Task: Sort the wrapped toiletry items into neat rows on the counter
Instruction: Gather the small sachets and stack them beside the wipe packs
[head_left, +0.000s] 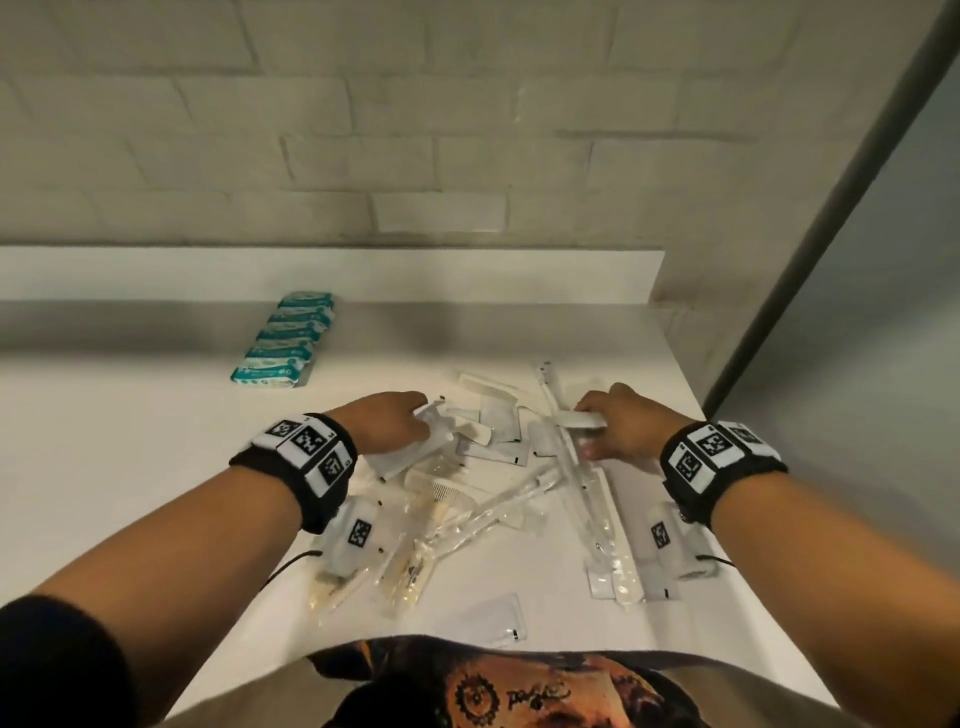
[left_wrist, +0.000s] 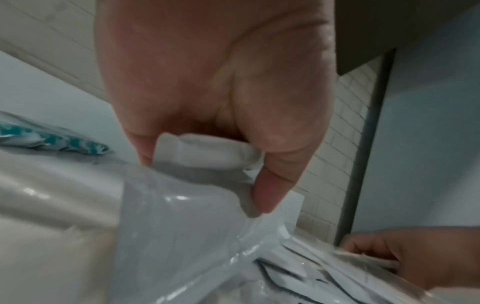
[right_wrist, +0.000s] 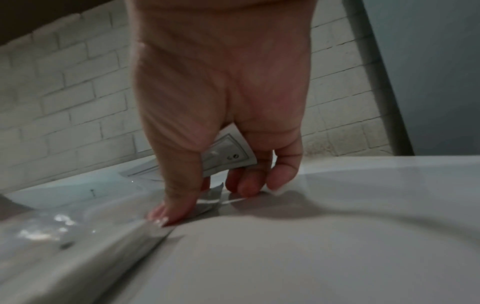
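A loose heap of clear and white wrapped toiletry items (head_left: 498, 488) covers the middle of the white counter (head_left: 130, 441). My left hand (head_left: 389, 423) reaches into the heap's left side; its fingers curl round a white wrapped packet (left_wrist: 205, 152). My right hand (head_left: 610, 426) is at the heap's right side and pinches a flat white sachet (head_left: 582, 418), which also shows in the right wrist view (right_wrist: 228, 156). Its thumb (right_wrist: 166, 214) presses on a long clear wrapper. A neat row of teal wrapped packs (head_left: 285, 338) lies at the back left.
A brick wall (head_left: 363, 130) rises behind a low white ledge (head_left: 311, 270). A grey panel (head_left: 857, 286) stands at the right past the counter's edge. One white sachet (head_left: 488, 618) lies alone near the front edge. Bare counter stretches to the left.
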